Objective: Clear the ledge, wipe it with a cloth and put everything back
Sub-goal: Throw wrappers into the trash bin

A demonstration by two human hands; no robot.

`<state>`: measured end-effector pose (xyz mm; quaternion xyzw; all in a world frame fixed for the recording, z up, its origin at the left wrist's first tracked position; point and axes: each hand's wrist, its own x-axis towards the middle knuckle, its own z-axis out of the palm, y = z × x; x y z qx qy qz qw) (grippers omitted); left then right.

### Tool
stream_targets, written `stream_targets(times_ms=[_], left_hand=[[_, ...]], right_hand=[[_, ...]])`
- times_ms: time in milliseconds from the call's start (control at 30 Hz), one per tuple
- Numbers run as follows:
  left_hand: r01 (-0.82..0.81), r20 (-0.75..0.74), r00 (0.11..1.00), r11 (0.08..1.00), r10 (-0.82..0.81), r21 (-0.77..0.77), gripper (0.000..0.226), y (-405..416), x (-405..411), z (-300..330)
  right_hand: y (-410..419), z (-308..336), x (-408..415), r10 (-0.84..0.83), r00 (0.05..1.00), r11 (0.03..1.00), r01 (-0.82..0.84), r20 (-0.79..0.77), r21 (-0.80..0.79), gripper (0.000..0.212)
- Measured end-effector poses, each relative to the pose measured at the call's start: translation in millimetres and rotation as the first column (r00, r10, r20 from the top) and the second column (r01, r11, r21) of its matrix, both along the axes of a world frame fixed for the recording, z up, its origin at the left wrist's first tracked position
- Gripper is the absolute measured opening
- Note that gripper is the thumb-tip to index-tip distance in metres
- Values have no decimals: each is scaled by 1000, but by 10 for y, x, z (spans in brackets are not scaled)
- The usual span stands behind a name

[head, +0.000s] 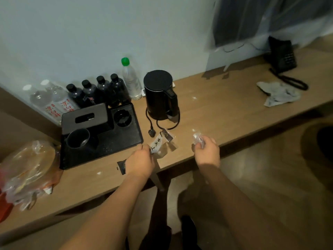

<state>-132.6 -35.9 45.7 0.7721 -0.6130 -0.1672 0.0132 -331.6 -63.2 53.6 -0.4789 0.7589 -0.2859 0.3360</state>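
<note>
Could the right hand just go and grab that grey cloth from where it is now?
Probably not straight away: the right hand already grips a crumpled clear wrapper. The ledge between it and the grey cloth looks bare, so the path seems free.

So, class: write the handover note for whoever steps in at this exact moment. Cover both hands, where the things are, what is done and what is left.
Left hand: pinches a white printed wrapper at the ledge's front edge.
Right hand: grip closed on a crumpled clear wrapper.
On the ledge: kettle, black tray, bottles, bagged items, phone. The grey cloth lies at the right, untouched.
Done: litter pick-up under way.
Left: clear everything, wipe, put it back.
</note>
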Motion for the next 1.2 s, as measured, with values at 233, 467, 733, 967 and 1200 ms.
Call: stream_targets(times_ms=[233, 467, 733, 967, 1200], left_hand=[[365, 32, 931, 930, -364, -41, 30, -220, -753, 272], [652, 66, 758, 758, -649, -37, 23, -38, -1934, 415], [774, 6, 633, 632, -774, -49, 20, 485, -3737, 336], [809, -56, 578, 580, -814, -92, 18, 877, -4988, 403], [786, -129, 604, 614, -787, -69, 19, 573, -5824, 384]], right_hand=[[770, 336, -853, -233, 972, 967, 228, -32, -109, 34], [1579, 431, -1678, -500, 866, 863, 497, -6, -88, 33], [2486, 380, -3049, -693, 721, 717, 692, 25, -79, 30], [2889, 381, -4097, -748, 653, 651, 757, 120, -62, 31], [2596, 289, -4896, -781, 610, 613, 790, 135, -26, 23]])
